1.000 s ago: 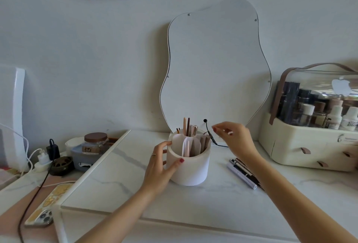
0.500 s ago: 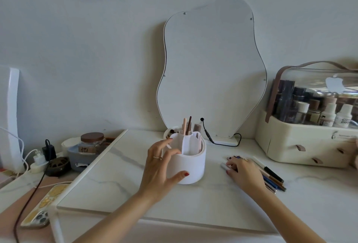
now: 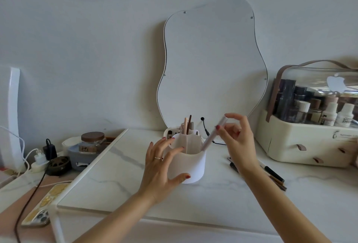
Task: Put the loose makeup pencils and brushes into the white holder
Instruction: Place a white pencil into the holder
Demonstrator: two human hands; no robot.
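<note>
White marble with faint grey veins covers the tabletop. Past its left edge, a phone in a yellow patterned case lies beside a dark cable, and a glass jar with a wooden lid stands farther back. Near the middle of the tabletop, the left hand rests against the left side of the white holder, fingers spread loosely and thumb touching the lower wall, steadying it rather than closing around it. The holder stands upright, with a few pencils and brushes poking up from its rear compartments. Behind it, a wavy-edged mirror leans against the wall. Just right of the holder, the right hand pinches a pale makeup pencil between thumb and fingertips; the pencil tilts, its lower end at the holder's right rim. Loose pencils lie on the tabletop beneath the right wrist. A cream cosmetics case sits near the right edge.
</note>
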